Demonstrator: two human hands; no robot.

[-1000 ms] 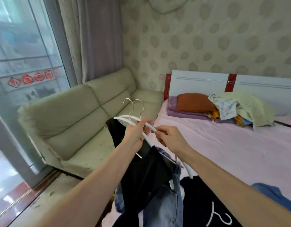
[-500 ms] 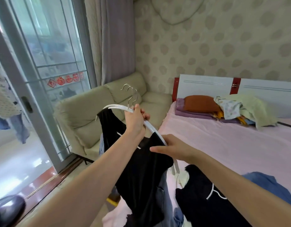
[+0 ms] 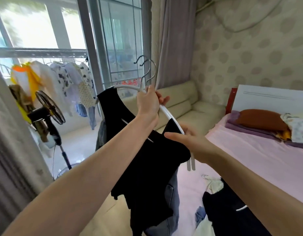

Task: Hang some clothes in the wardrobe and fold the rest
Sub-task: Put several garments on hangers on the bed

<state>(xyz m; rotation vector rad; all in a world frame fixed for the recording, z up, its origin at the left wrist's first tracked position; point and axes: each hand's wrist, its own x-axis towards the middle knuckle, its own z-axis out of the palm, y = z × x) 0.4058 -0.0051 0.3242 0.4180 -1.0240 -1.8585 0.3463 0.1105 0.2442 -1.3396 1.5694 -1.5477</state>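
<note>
Two hands hold white hangers [image 3: 171, 117] at mid-frame: the left hand [image 3: 149, 103] grips them below the hooks, the right hand [image 3: 189, 142] grasps their lower end. A black top [image 3: 147, 159] hangs there over the bed [image 3: 249, 150]; beyond, a sofa [image 3: 189, 106] and fan [image 3: 50, 108].

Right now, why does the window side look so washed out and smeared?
Head view: daylight through the glass door overexposes it, and motion blur smears the drying clothes; the left hand on the white hangers stays sharper; wide-angle lens bends edges.
</note>
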